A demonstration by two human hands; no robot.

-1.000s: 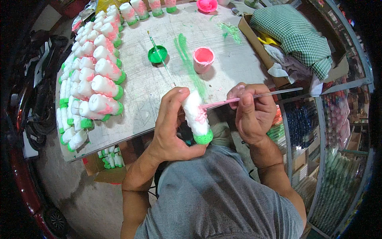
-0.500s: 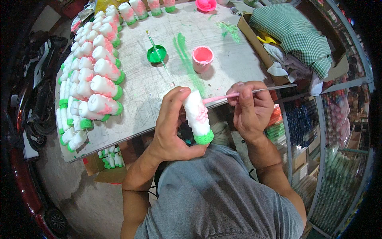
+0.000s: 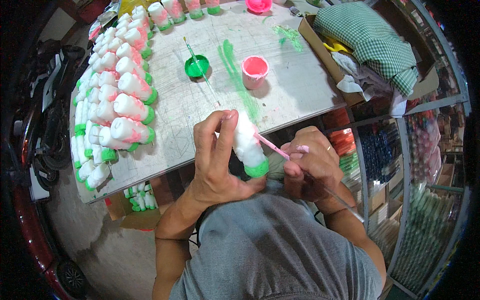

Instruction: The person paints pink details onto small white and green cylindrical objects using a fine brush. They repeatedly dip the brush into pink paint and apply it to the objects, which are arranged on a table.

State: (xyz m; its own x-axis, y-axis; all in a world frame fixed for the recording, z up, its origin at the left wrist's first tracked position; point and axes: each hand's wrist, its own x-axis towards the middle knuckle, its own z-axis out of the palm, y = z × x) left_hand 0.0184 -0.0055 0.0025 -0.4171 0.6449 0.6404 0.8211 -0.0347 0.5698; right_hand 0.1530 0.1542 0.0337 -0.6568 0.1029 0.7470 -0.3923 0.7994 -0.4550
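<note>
A white molded candle [image 3: 246,142] with a green base and some pink paint stands nearly upright in my left hand [image 3: 215,165], pinched between fingertips at its top and thumb below its base. My right hand [image 3: 312,165] grips a slim paintbrush [image 3: 271,146]; its pink-stained end touches the candle's upper right side, while the handle slants down to the right. Beyond my hands on the worktable [image 3: 165,60] are a cup of pink paint [image 3: 255,75] and a small green paint dish [image 3: 197,70] with another brush lying across it.
Rows of white, pink and green candles [image 3: 122,82] line the table's left side. A cardboard box [image 3: 321,47] holding checked cloth [image 3: 365,37] is at right, above glazed shelving [image 3: 375,155]. A box of candles [image 3: 137,205] is below the table; a motorbike [image 3: 52,110] is at left.
My right hand has dropped and rotated, swinging the brush handle from nearly level to steeply down rightward. The candle has turned in my left hand, hiding most of its pink flower.
</note>
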